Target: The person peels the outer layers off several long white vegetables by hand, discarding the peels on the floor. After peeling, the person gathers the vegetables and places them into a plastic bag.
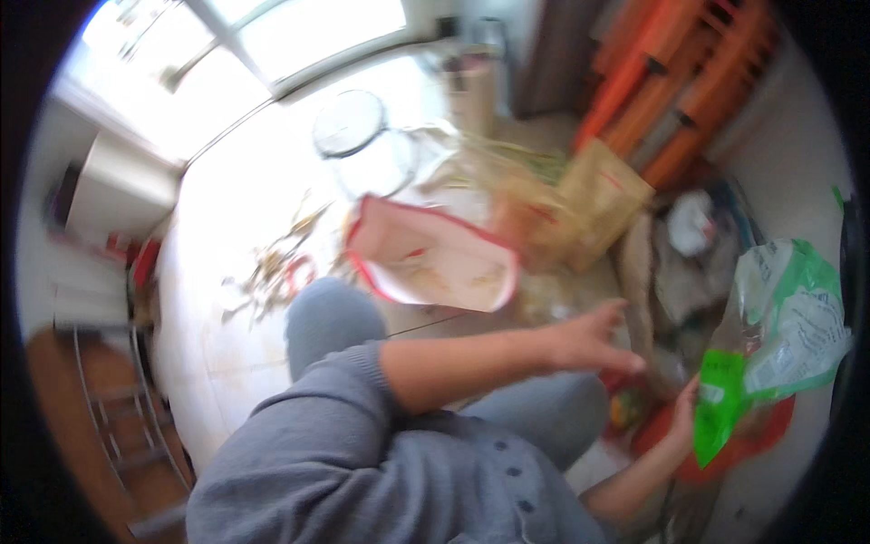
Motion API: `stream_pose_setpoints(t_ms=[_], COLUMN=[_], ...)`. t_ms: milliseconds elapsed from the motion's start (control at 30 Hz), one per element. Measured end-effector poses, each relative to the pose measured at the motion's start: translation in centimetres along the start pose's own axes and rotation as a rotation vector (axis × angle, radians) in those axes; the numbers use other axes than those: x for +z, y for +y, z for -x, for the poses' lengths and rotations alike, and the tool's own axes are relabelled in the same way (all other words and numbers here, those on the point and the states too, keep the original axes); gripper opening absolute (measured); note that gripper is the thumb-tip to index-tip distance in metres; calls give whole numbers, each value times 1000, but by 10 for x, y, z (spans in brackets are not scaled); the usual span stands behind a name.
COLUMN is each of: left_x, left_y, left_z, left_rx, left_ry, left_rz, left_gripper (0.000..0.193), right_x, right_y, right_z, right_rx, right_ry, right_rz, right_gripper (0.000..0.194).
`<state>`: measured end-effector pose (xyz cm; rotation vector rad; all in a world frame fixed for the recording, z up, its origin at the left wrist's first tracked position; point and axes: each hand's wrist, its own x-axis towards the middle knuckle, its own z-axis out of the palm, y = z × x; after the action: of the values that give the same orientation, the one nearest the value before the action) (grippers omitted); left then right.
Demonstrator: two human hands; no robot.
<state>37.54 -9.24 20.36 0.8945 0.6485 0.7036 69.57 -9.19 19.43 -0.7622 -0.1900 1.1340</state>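
Note:
My right hand (pixel 685 409), low at the right, grips a crinkled plastic bag (pixel 792 326), clear and white with green parts and printing. My left hand (pixel 595 340) reaches across above my right knee, fingers apart, holding nothing. Between my left hand and the window side, an opened bag with a red rim and pale inside (pixel 442 262) sits on the floor, scraps at its bottom. A brown paper bag (pixel 601 197) stands beyond my left hand, beside clear plastic wrapping. Motion blur hides finer detail.
Dried plant-like scraps (pixel 279 272) lie on the tiled floor (pixel 238 360) at the left. Round clear containers (pixel 350 124) stand near the glass door. Orange folded racks or chairs (pixel 666 88) lean at the upper right. Sacks (pixel 693 272) and a red bag (pixel 768 435) crowd the right wall.

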Motion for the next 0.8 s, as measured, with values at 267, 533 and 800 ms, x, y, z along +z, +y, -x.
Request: stream_pose_setpoints(t_ms=[267,533,800], left_x=[-95,-284,-414], left_y=[14,-42,-124], left_z=[200,454,645], left_rx=[459,808,862], left_ry=[555,1287,1503], left_rz=[483,8,172], left_gripper=[83,37,28], right_x=[133,190,192], right_y=[240,371,368], right_z=[233,334,229], right_rx=[919,1309,737], right_ry=[-313,-405,-316], right_rz=[-53,557,582], right_gripper=[36,40,26])
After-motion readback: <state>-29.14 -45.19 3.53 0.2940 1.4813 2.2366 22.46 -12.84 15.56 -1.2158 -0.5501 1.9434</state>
